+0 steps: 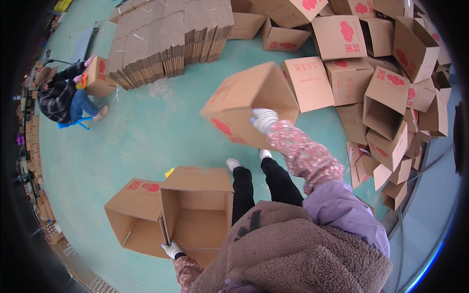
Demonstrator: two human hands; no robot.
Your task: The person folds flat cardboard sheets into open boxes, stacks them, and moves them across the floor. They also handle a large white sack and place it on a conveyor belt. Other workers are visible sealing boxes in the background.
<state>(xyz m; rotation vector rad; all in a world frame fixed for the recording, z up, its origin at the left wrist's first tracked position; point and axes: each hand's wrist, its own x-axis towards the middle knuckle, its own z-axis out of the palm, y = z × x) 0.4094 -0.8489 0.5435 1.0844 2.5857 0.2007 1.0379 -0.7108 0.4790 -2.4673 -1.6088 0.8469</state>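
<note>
My right hand (264, 118), in a white glove, is stretched forward and touches the edge of a brown cardboard box (246, 104) with red print that is tilted in the air in front of me. My left hand (172, 250), also gloved, grips the lower rim of an open empty box (197, 215) standing by my feet. A second open box (136, 216) lies on its side against the left of that one.
A big heap of assembled boxes (386, 93) fills the right side. Stacks of flat folded cardboard (166, 39) lie at the back. A person (61, 97) sits on a blue stool at far left holding a box. The floor (137, 132) is green.
</note>
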